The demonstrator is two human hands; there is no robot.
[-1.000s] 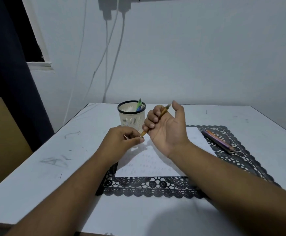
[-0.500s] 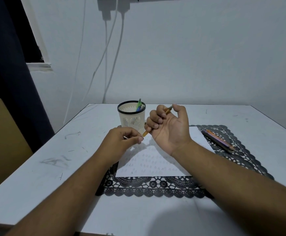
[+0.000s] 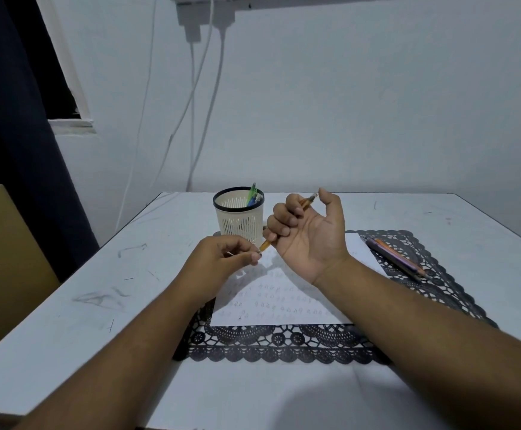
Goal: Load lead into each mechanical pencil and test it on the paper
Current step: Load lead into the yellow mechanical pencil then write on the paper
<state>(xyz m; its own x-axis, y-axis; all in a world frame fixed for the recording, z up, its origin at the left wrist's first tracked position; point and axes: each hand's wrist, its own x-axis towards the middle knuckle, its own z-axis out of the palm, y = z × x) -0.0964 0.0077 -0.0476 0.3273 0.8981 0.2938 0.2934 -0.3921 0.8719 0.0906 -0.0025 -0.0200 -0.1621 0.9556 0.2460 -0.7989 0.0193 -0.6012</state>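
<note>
My right hand (image 3: 310,234) is turned palm up above the paper, its fingers curled round an orange mechanical pencil (image 3: 306,202). The pencil slants, cap end up by my raised thumb and tip down to the left. My left hand (image 3: 222,259) sits just left of that tip and pinches something thin and small at its fingertips, right at the pencil's point; what it is I cannot make out. The white paper (image 3: 284,301) with rows of small pencil marks lies on a black lace mat (image 3: 284,342).
A cream mesh pen cup (image 3: 239,217) with a black rim holds green and blue pens behind my left hand. Two or three pencils (image 3: 395,259) lie on the mat's right side. The white table (image 3: 66,305) bears scribbles at left. Cables hang down the wall behind.
My right thumb has lifted off the pencil's cap end and the hand has opened slightly. My left hand stays at the pencil's tip.
</note>
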